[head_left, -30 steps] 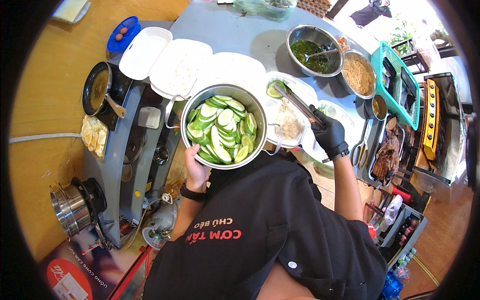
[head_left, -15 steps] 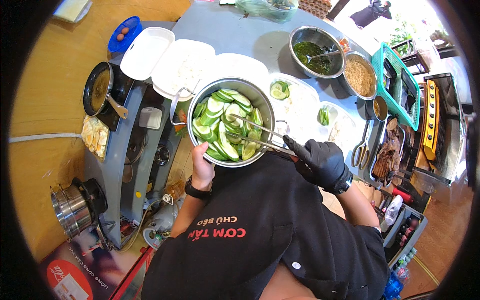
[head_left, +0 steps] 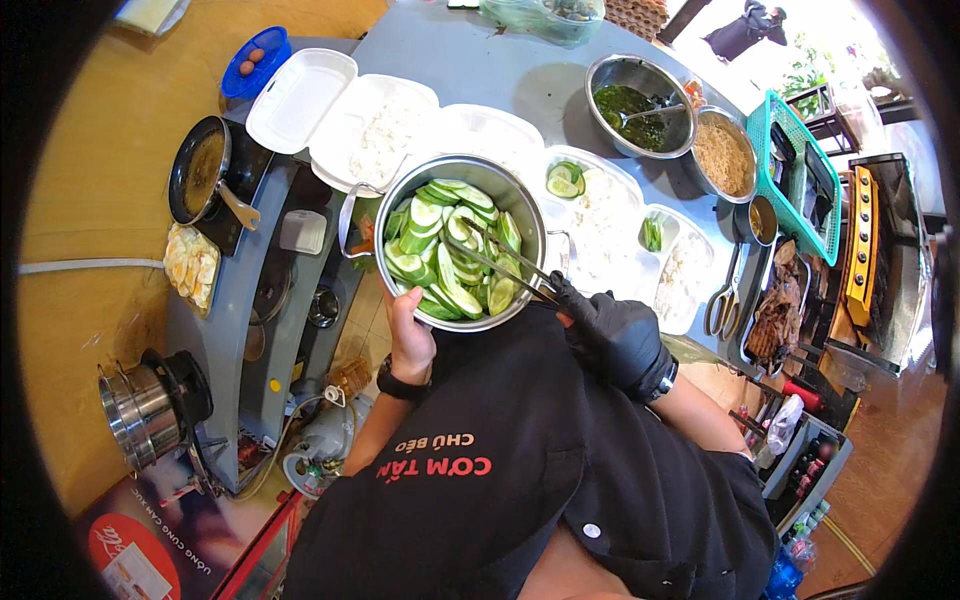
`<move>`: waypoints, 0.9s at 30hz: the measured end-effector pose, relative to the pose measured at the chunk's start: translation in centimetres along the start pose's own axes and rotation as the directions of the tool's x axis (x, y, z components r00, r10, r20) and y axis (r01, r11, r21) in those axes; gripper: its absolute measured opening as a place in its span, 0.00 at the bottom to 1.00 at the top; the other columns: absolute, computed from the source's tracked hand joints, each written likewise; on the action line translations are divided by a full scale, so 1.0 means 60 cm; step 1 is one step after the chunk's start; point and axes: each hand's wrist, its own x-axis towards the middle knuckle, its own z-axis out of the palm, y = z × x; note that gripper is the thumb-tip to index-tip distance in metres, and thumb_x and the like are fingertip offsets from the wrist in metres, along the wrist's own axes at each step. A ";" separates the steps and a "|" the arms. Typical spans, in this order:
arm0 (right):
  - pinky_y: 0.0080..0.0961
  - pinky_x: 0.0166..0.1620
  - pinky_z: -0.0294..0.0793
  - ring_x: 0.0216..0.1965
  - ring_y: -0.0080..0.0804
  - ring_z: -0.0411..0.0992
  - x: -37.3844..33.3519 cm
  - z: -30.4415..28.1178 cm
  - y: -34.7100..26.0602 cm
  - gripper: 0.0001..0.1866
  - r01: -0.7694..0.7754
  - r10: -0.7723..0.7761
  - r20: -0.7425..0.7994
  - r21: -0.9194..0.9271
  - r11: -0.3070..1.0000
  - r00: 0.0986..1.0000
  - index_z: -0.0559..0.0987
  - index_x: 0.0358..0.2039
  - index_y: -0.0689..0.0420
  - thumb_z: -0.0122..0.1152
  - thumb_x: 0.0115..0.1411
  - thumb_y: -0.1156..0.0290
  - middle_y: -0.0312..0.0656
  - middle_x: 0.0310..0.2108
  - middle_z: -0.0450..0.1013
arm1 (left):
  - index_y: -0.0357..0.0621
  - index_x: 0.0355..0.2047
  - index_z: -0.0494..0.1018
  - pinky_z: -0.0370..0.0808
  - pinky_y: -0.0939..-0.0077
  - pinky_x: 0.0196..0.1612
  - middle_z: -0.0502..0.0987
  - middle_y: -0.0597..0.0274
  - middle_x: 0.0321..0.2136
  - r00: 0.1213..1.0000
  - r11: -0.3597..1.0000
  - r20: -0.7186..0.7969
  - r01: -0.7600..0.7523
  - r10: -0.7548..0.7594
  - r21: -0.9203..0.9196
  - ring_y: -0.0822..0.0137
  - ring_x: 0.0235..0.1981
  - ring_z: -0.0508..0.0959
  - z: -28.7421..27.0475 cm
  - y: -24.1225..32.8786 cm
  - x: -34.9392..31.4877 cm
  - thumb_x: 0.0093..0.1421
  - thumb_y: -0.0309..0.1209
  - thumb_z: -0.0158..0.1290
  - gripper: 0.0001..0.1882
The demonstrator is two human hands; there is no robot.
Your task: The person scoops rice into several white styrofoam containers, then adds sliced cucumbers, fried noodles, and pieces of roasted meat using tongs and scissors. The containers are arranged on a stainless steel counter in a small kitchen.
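My bare left hand (head_left: pixel 409 338) grips the near left rim of a steel pot (head_left: pixel 535 215), tilted toward me. Cucumber slices (head_left: pixel 440 240) with green skin fill much of the pot. In a black glove, my right hand (head_left: pixel 615 340) is closed around metal tongs (head_left: pixel 508 268), whose tips reach in among the slices. Whether a slice is pinched between the tips I cannot make out. Beyond the pot stand open white foam boxes (head_left: pixel 285 105) holding rice (head_left: pixel 385 140). One box has a few cucumber slices (head_left: pixel 565 180), another some chopped greens (head_left: pixel 652 234).
A steel bowl of green sauce (head_left: pixel 640 105) and a bowl of pale shreds (head_left: pixel 722 155) stand at the far right, beside a teal basket (head_left: pixel 775 130). Scissors (head_left: pixel 722 308) lie by a tray of grilled meat (head_left: pixel 778 310). At left are a frying pan (head_left: pixel 200 170) and fried eggs (head_left: pixel 190 268).
My right hand has shifted slightly left and nearer to me. The tongs have turned and their tips have moved within the cucumber slices. My left hand keeps hold of the pot.
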 end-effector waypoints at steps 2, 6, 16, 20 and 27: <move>0.32 0.22 0.70 0.19 0.39 0.72 -0.001 0.000 0.009 0.22 -0.074 0.081 -0.030 0.176 0.982 0.996 0.74 0.52 0.53 0.60 0.56 0.65 0.44 0.21 0.73 | 0.31 0.57 0.58 0.60 0.65 0.60 0.66 0.49 0.56 1.000 0.999 0.010 0.007 -0.007 -0.050 0.58 0.56 0.67 -0.012 -0.006 0.003 0.57 0.40 0.40 0.31; 0.33 0.30 0.75 0.27 0.44 0.77 -0.005 -0.003 0.039 0.18 -0.254 0.304 -0.031 0.472 0.844 0.952 0.77 0.48 0.53 0.62 0.56 0.68 0.51 0.29 0.77 | 0.32 0.58 0.57 0.60 0.63 0.61 0.65 0.49 0.57 0.995 0.989 -0.060 0.074 -0.082 -0.130 0.56 0.57 0.67 -0.010 0.004 -0.003 0.57 0.40 0.39 0.32; 0.34 0.27 0.73 0.22 0.42 0.74 0.039 0.010 0.004 0.21 -0.091 0.093 0.005 0.257 0.962 0.996 0.76 0.51 0.49 0.60 0.56 0.67 0.45 0.22 0.75 | 0.32 0.59 0.57 0.60 0.64 0.61 0.65 0.49 0.57 0.995 0.991 -0.099 -0.022 0.010 -0.129 0.57 0.57 0.66 -0.034 0.007 0.002 0.57 0.40 0.39 0.32; 0.31 0.31 0.75 0.26 0.42 0.77 0.090 0.029 0.019 0.19 -0.090 0.184 -0.146 0.492 0.866 0.972 0.77 0.49 0.52 0.60 0.56 0.71 0.52 0.27 0.76 | 0.34 0.57 0.59 0.61 0.65 0.60 0.66 0.51 0.56 0.981 0.979 -0.191 -0.014 -0.025 -0.204 0.59 0.57 0.67 -0.052 0.027 0.003 0.57 0.39 0.40 0.30; 0.38 0.31 0.73 0.25 0.49 0.75 0.246 0.159 0.098 0.21 -0.301 0.349 -0.143 0.275 0.913 0.926 0.76 0.51 0.45 0.60 0.55 0.59 0.53 0.23 0.74 | 0.34 0.58 0.59 0.61 0.65 0.60 0.66 0.53 0.56 0.954 0.988 -0.298 -0.019 -0.028 -0.151 0.59 0.57 0.67 -0.092 0.050 0.013 0.58 0.40 0.40 0.30</move>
